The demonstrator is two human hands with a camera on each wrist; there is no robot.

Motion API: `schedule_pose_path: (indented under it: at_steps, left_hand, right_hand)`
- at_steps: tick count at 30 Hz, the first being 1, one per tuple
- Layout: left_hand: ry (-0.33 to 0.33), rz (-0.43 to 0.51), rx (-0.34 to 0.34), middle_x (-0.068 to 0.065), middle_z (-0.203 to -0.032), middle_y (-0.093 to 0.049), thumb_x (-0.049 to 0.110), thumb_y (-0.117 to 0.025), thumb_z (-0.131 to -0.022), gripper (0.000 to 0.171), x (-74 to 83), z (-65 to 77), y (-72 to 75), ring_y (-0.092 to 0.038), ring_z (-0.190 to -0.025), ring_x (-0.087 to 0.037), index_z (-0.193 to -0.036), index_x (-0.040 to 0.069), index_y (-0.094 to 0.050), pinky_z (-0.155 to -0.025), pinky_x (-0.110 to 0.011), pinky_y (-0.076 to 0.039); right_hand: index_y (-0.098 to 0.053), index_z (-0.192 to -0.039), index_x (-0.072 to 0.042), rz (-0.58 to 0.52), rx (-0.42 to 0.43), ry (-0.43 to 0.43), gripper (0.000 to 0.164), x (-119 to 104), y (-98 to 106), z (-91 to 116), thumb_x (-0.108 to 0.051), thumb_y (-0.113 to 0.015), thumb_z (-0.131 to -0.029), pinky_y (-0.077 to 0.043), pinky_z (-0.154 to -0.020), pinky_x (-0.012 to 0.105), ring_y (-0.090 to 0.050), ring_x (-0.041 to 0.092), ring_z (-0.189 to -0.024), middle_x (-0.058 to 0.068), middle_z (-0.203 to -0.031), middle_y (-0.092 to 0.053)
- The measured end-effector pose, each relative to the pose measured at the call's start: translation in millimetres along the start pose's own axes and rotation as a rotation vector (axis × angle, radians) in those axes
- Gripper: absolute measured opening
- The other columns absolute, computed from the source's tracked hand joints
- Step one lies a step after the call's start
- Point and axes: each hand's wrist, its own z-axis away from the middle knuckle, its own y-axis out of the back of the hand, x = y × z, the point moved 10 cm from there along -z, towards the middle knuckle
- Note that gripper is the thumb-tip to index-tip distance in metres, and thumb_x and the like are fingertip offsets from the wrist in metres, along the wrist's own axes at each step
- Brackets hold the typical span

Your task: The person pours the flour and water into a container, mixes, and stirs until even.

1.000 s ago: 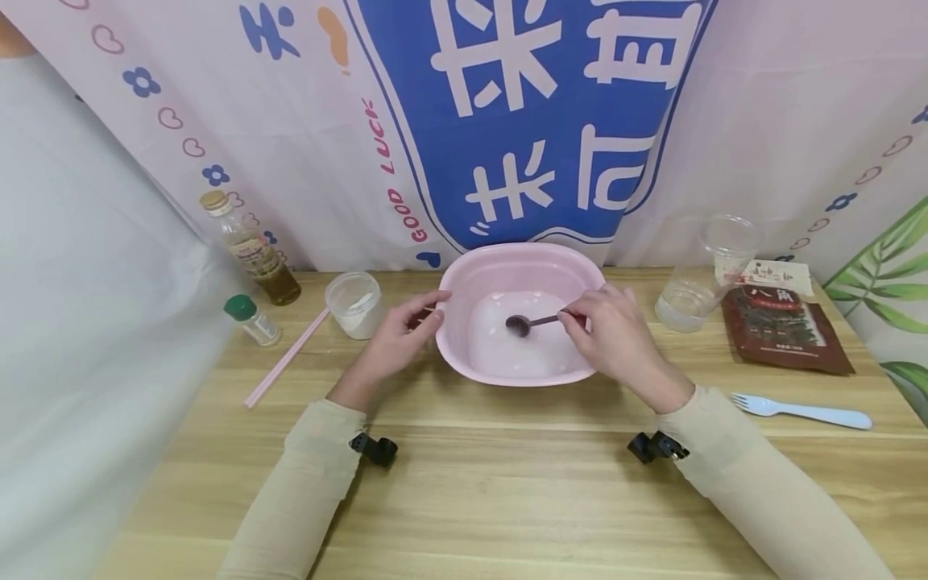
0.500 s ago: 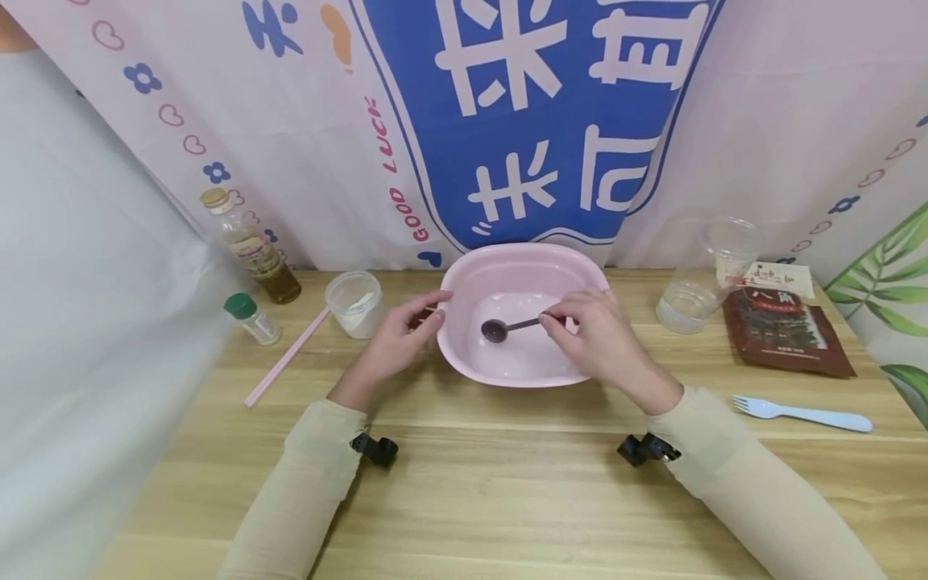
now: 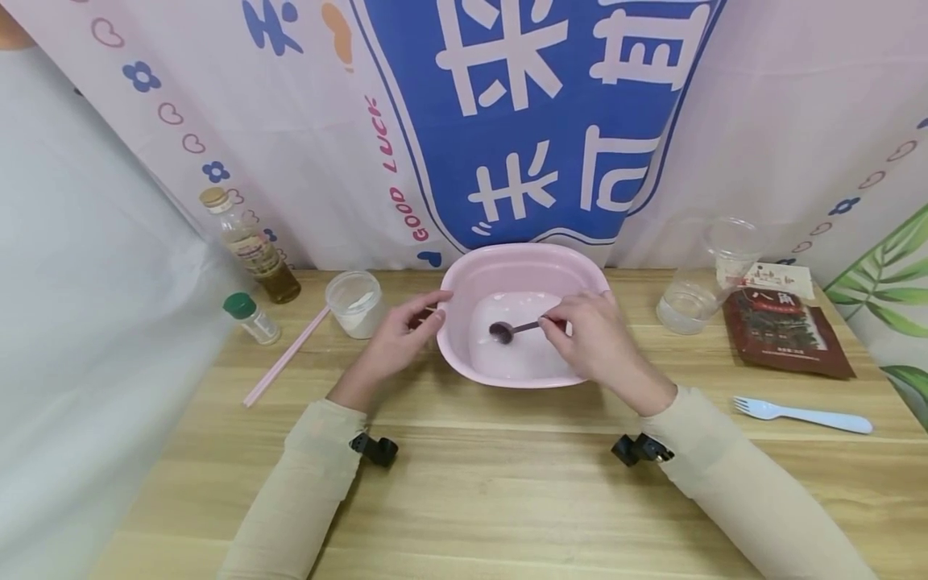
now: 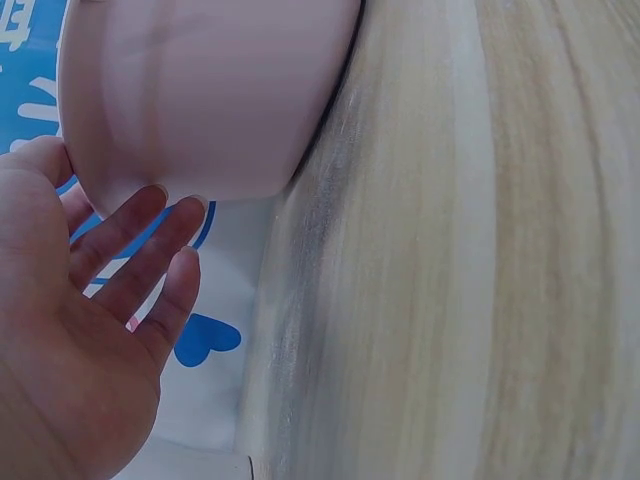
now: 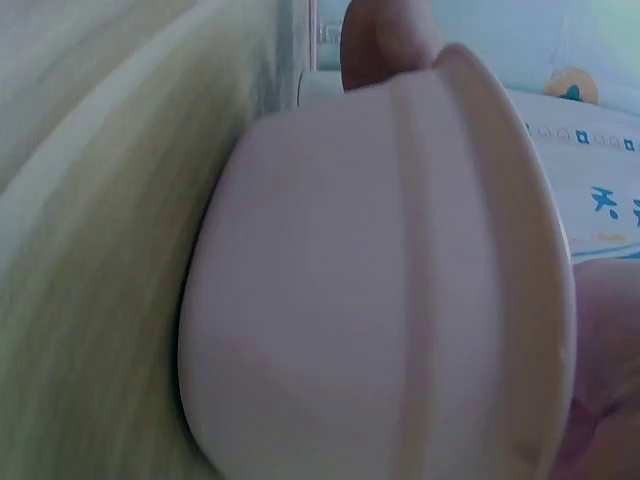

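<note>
A pink plastic basin (image 3: pixel 524 254) stands on the wooden table with whitish contents in its bottom. My left hand (image 3: pixel 395 342) holds its left rim; in the left wrist view the thumb lies at the rim and the fingertips touch the outer wall (image 4: pixel 210 100). Over the basin's right side, my right hand (image 3: pixel 598 338) pinches the handle of a small dark spoon (image 3: pixel 501 332). The spoon's bowl is down at the whitish contents. In the right wrist view the basin's side (image 5: pixel 310 290) covers the spoon and most of the right hand (image 5: pixel 605 370).
Left of the basin are a tub of white powder (image 3: pixel 358 310), pink chopsticks (image 3: pixel 286 356), a green-capped shaker (image 3: pixel 252 319) and an oil bottle (image 3: pixel 254 254). To the right are clear plastic cups (image 3: pixel 681 310), a brown spice packet (image 3: pixel 783 334) and a pale blue fork (image 3: pixel 805 414).
My right hand has moved the spoon leftward through the basin, then slightly back to the right with its bowl turned. The left hand stays at the rim.
</note>
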Motion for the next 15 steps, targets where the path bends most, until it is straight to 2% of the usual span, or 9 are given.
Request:
schedule_pose_path:
  at_steps: [5,11,15]
  left_hand:
    - [0.005,-0.004,0.004,-0.021,-0.145,-0.067,0.020,-0.058,-0.111,0.042,-0.9,0.1,-0.4,-0.069,-0.121,-0.038,-0.151,0.008,-0.062,-0.098,-0.044,-0.058]
    - [0.004,-0.003,0.004,-0.022,-0.146,-0.066,0.019,-0.058,-0.111,0.042,-1.8,-0.1,-0.3,-0.069,-0.122,-0.038,-0.151,0.007,-0.062,-0.097,-0.041,-0.058]
    - [0.002,-0.003,0.005,-0.022,-0.147,-0.066,0.018,-0.058,-0.111,0.042,-0.9,-0.3,-0.2,-0.069,-0.122,-0.038,-0.151,0.007,-0.062,-0.097,-0.040,-0.058]
  right_hand:
    - [-0.084,-0.093,-0.005,0.028,0.025,-0.041,0.016,13.9,10.5,3.2,-0.013,-0.072,-0.100,-0.037,-0.084,0.047,-0.062,0.032,-0.090,0.007,-0.082,-0.076]
    - [-0.084,-0.098,-0.004,0.053,0.044,-0.082,0.015,26.2,18.0,6.8,-0.013,-0.072,-0.100,-0.036,-0.084,0.046,-0.061,0.033,-0.090,0.010,-0.086,-0.078]
    - [-0.085,-0.098,-0.004,0.044,0.033,-0.076,0.015,25.9,17.8,7.0,-0.014,-0.073,-0.100,-0.035,-0.084,0.047,-0.062,0.033,-0.092,0.009,-0.087,-0.078]
